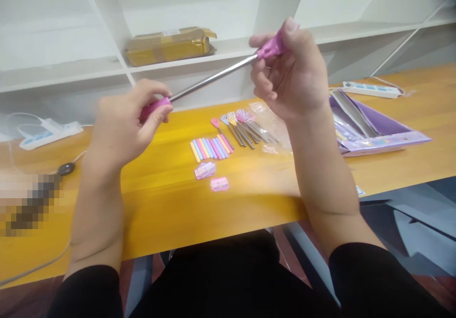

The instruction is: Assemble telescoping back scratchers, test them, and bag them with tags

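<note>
Above the table I hold a telescopic back scratcher (213, 79) with its metal rod slanting up to the right. My left hand (119, 125) is closed around its pink handle, most of which the fingers hide. At the other end, my right hand (301, 78) grips the pink claw head between thumb and fingers, other fingers loosely curled. Below lie several handle-less back scratchers (245, 128) with pink, blue and yellow heads. Loose coloured handles (211, 148) form a row beside them. Small pink cards (205, 169) lie nearer to me.
A purple display box (388, 139) with contents stands at the right, near clear plastic wrapping (272, 123). Power strips lie at the left (52, 135) and right (372, 90). A taped brown parcel (169, 47) sits on the white shelf (235, 52) behind the table (167, 213).
</note>
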A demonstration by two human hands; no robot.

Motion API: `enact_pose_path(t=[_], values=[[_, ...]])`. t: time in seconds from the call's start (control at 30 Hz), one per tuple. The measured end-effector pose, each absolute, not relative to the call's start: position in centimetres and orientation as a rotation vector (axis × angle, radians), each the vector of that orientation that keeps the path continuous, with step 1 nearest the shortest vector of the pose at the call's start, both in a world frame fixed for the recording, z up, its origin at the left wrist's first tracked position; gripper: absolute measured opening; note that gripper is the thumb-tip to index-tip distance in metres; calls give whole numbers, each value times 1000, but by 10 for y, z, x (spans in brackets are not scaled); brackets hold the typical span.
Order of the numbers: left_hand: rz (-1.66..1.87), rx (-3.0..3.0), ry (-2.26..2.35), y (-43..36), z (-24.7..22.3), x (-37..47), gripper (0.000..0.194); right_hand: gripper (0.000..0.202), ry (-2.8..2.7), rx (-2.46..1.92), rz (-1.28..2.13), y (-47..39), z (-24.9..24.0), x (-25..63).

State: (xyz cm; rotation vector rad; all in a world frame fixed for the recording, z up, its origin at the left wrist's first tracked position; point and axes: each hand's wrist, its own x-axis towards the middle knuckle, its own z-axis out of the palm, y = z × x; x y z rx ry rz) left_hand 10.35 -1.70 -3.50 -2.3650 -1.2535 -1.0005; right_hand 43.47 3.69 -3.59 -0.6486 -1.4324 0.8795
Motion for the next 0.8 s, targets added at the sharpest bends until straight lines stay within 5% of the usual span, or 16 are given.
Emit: enact_pose_path(t=[0.17,0.8], values=[[-942,-2415,-1288,-15,-33,102,27,43,-1365,-586,839,41,-43,428],[-851,-2490,-1256,-7,-35,101,23,55,-1096,-432,942,51,-50,415]])
